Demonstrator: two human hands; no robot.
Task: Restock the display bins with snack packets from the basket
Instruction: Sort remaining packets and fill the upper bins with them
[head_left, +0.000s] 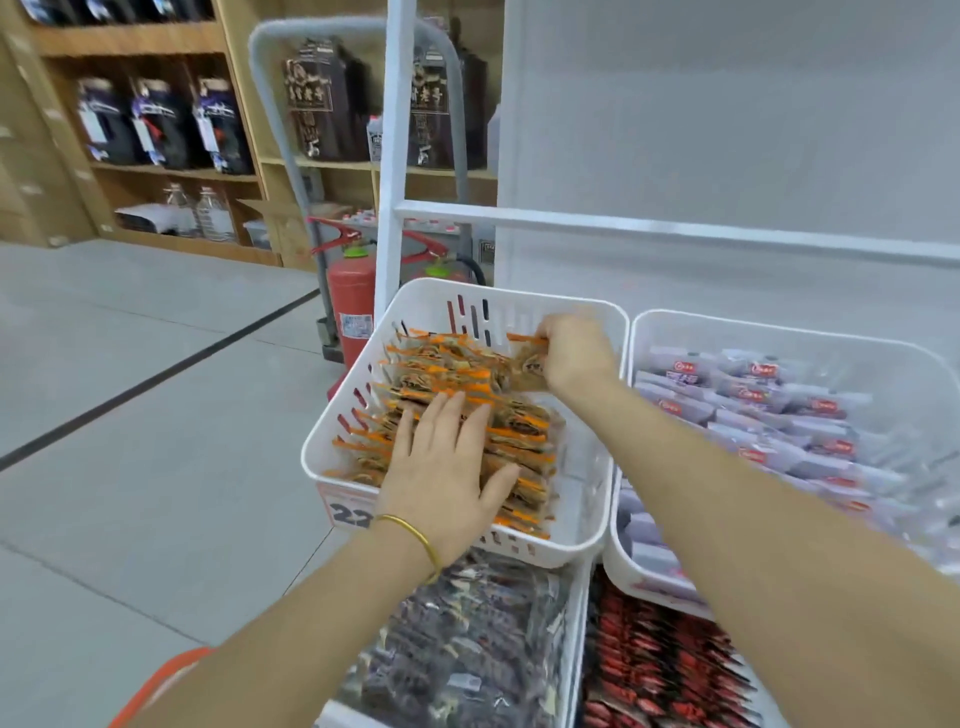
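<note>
Head view, looking down at a white slotted display bin (519, 292) partly filled with flat brown snack packets edged in orange (467, 364), stacked in overlapping rows along its left side. The left hand (447, 467) lies palm down on the near rows, its fingers straight and slightly spread, pressing on the packets without gripping any of them. A thin gold bangle (415, 535) circles that wrist. The right hand (576, 353) reaches to the far right corner of the same bin, with its fingers curled tight round one brown packet (527, 366), which sits at the end of the far row and touches the packets beside it. Motion blur hides whether this hand holds a single packet or several. A label showing the digits 22 (350, 512) is fixed to the front of the bin. Just to the right, touching it, stands a second white bin (753, 338) of pale packets with red labels (753, 415). Below the two bins, a lower tier holds dark packets (467, 649) on the left and red packets (660, 665) on the right. An orange edge (171, 670) shows at the bottom left, too blurred to identify. Behind the bins stand a red fire extinguisher (353, 306) and wooden shelves (130, 47) carrying dark jars (156, 124), above a grey floor (130, 364).
</note>
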